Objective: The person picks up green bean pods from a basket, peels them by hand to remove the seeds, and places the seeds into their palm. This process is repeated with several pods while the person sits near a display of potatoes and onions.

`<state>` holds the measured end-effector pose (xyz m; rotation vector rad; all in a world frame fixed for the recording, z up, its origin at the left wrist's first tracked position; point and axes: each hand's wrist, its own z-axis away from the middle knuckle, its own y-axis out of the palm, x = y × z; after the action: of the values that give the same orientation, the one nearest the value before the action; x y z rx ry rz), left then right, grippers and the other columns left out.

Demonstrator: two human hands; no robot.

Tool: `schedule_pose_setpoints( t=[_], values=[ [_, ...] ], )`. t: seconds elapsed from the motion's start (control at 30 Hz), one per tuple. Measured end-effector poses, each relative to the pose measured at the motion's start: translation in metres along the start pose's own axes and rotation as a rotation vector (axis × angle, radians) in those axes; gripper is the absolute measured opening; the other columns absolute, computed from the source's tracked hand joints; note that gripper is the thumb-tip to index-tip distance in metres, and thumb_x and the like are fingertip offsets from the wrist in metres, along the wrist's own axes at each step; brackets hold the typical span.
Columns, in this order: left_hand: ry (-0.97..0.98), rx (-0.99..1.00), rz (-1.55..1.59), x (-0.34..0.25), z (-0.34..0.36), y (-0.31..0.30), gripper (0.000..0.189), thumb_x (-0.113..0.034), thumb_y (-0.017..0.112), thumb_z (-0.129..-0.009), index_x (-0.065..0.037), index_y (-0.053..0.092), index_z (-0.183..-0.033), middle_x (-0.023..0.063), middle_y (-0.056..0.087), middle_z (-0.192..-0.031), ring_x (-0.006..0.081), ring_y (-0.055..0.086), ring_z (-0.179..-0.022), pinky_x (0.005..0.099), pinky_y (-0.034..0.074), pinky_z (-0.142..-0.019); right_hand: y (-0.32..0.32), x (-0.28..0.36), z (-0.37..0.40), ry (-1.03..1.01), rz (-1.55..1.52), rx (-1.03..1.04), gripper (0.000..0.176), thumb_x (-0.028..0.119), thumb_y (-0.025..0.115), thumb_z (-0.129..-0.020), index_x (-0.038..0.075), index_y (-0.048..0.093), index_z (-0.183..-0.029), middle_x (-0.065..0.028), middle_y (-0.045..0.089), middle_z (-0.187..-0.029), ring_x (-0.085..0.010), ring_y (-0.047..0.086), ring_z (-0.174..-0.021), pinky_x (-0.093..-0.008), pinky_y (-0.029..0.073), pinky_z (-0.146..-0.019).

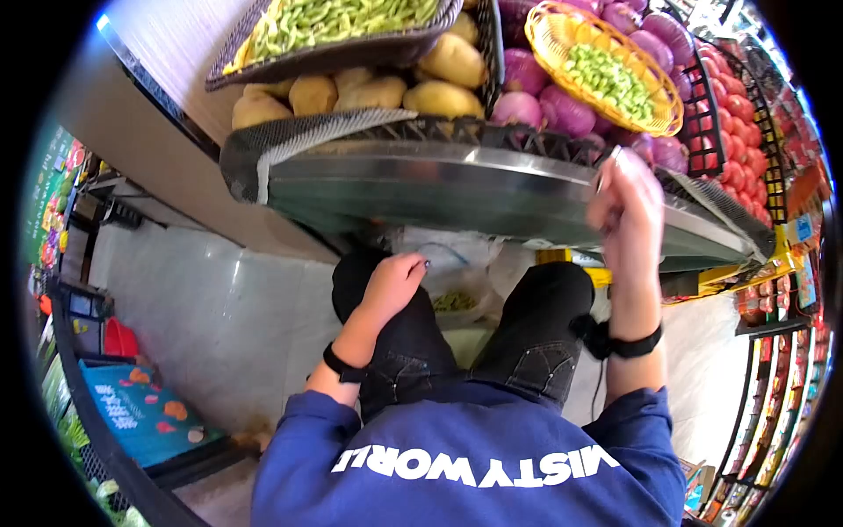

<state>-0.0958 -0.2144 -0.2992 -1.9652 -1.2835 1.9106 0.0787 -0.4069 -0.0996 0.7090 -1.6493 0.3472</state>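
My left hand is over my left knee, its fingers pinched together. A tiny dark spot shows at the fingertips, and I cannot make out what they hold. My right hand is raised at the stall's metal edge, fingers curled and slightly blurred; anything in them is hidden. Just beyond it, a yellow woven basket with small shelled green beans rests tilted on purple onions. Between my knees, low down, a pale container holds green pods, partly hidden.
A dark basket of green pods lies on potatoes at the upper left. Red tomato-like produce fills crates on the right. The stall's metal edge crosses in front of me. Shelves of packets stand at far right.
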Motion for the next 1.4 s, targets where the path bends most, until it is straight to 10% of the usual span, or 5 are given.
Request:
schedule_pose_setpoints(
  t=[0.23, 0.37, 0.6, 0.67, 1.4],
  values=[
    [0.157, -0.059, -0.06, -0.024, 0.004, -0.034, 0.012, -0.013, 0.055, -0.074, -0.002, 0.059, -0.077, 0.0136, 0.058, -0.072, 0.0309, 0.056, -0.069, 0.0367, 0.043, -0.063, -0.05, 0.021, -0.163, -0.463, 0.814, -0.102, 0.036, 0.027, 0.037, -0.089, 0.001, 0.049, -0.112, -0.0153, 0.056, -0.102, -0.0234, 0.052, -0.097, -0.029, 0.037, -0.086],
    [0.363, -0.197, -0.183, -0.066, -0.013, -0.112, 0.007, -0.006, 0.059, -0.07, -0.004, 0.061, -0.076, 0.0106, 0.059, -0.072, 0.0267, 0.055, -0.069, 0.0345, 0.044, -0.064, -0.07, 0.008, -0.175, -0.705, 1.681, -0.141, 0.041, 0.027, 0.027, -0.09, 0.015, 0.031, -0.129, -0.0185, 0.029, -0.133, -0.035, 0.022, -0.125, -0.0405, 0.021, -0.1],
    [0.494, -0.319, -0.254, -0.129, -0.092, -0.245, 0.016, -0.003, 0.047, -0.078, -0.001, 0.047, -0.061, 0.0018, 0.048, -0.052, 0.007, 0.045, -0.048, 0.022, 0.037, -0.046, -0.045, 0.03, -0.154, -0.602, 0.833, -0.315, 0.026, 0.023, 0.046, -0.087, -0.002, 0.054, -0.089, -0.0074, 0.052, -0.077, -0.0142, 0.048, -0.074, -0.0263, 0.037, -0.07],
    [0.512, -0.454, -0.423, -0.132, -0.132, -0.267, 0.025, -0.02, 0.055, -0.079, 0.002, 0.054, -0.068, 0.0138, 0.052, -0.057, 0.0213, 0.047, -0.047, 0.0301, 0.038, -0.049, -0.034, 0.033, -0.144, -0.618, 0.781, -0.372, 0.028, 0.022, 0.048, -0.087, -0.001, 0.051, -0.072, 0.002, 0.039, -0.059, -0.0057, 0.033, -0.056, -0.0228, 0.03, -0.05],
    [0.263, -0.369, -0.795, -0.105, -0.253, -0.296, 0.018, -0.016, 0.05, -0.079, -0.008, 0.057, -0.093, 0.0125, 0.06, -0.08, 0.0247, 0.058, -0.074, 0.0346, 0.044, -0.067, 0.0, 0.012, -0.025, -0.434, 0.635, 0.163, 0.026, 0.008, 0.051, -0.082, -0.003, 0.044, -0.059, -0.0034, 0.038, -0.051, -0.0077, 0.033, -0.048, -0.0234, 0.027, -0.046]
  ],
)
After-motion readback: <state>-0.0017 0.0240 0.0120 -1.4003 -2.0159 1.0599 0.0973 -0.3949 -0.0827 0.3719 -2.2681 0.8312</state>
